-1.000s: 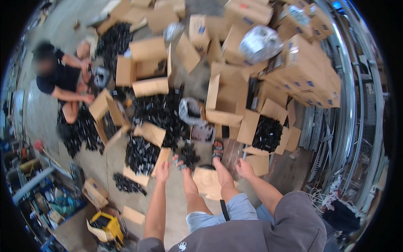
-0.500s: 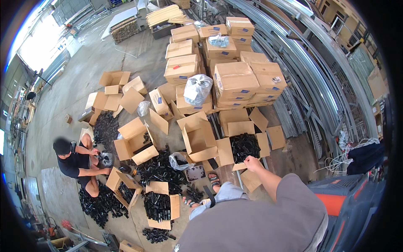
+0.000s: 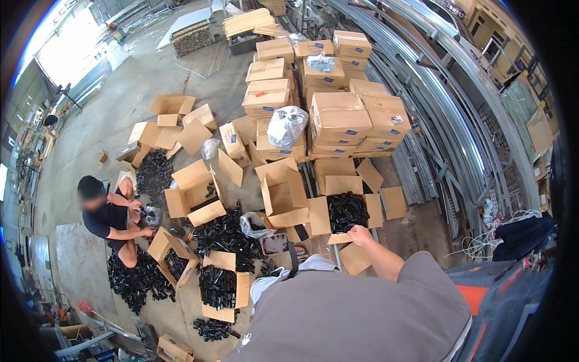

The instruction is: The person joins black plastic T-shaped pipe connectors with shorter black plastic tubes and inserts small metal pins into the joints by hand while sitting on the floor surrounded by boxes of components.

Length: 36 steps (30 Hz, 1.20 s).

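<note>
My right hand (image 3: 360, 234) is at the near edge of an open cardboard box (image 3: 322, 215), its fingers curled closed on the rim beside the near flap. Short black parts (image 3: 348, 212) fill this box; their exact kind is too small to make out. The box's flaps are folded outward. My left hand is out of sight, with my grey shirt covering the lower middle of the view.
Beside it stands an open, hollow carton (image 3: 283, 192). Loose black parts (image 3: 226, 241) lie heaped on the floor to the left, where a co-worker (image 3: 108, 211) squats. Stacked sealed cartons (image 3: 341, 117) rise ahead; long metal profiles (image 3: 446, 120) line the right. An orange-and-grey machine (image 3: 476, 295) is close by.
My view has shifted and my torso now hides most of my sandalled feet. My right hand stays at the box edge. The co-worker's head has lifted.
</note>
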Each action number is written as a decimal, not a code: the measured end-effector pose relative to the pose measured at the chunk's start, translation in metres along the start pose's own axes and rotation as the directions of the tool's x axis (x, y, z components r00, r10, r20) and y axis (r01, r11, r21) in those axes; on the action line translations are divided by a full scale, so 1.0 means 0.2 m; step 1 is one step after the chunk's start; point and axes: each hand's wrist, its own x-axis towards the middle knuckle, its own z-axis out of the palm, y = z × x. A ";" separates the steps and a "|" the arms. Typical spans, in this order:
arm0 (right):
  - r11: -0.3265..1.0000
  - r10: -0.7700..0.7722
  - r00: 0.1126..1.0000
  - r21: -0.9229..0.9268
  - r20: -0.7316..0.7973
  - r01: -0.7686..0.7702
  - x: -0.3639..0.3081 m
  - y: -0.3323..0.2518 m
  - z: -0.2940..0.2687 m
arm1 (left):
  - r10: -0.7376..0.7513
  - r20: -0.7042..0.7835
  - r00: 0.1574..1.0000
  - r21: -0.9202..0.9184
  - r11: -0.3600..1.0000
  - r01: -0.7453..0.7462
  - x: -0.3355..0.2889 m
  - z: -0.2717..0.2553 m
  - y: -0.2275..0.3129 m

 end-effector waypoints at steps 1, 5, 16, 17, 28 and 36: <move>1.000 -0.001 1.000 0.009 -0.018 0.001 -0.04 -0.01 0.02 | -0.008 0.004 1.000 -0.005 1.000 0.008 0.01 -0.02 -0.05; 0.998 -0.030 0.999 -0.059 0.022 0.032 -0.21 -0.03 0.15 | -0.070 0.015 0.997 -0.033 0.997 0.071 0.02 -0.13 -0.32; 0.914 -0.143 0.953 -0.332 0.269 0.231 -0.86 -0.49 0.46 | -0.273 0.039 0.961 -0.266 0.924 0.273 -0.04 -0.35 -1.30; 0.902 -0.179 0.930 -0.324 0.322 0.286 -0.88 -0.56 0.48 | -0.285 0.048 0.957 -0.279 0.917 0.287 -0.05 -0.37 -1.36; 0.952 -0.187 0.974 -0.219 0.130 0.212 -0.99 -0.64 0.57 | -0.309 0.135 0.941 -0.336 0.880 0.337 -0.16 -0.30 -1.68; 0.970 -0.047 0.981 -0.227 0.187 0.089 -1.11 -0.39 0.59 | -0.317 0.179 0.931 -0.366 0.857 0.363 -0.19 -0.24 -1.76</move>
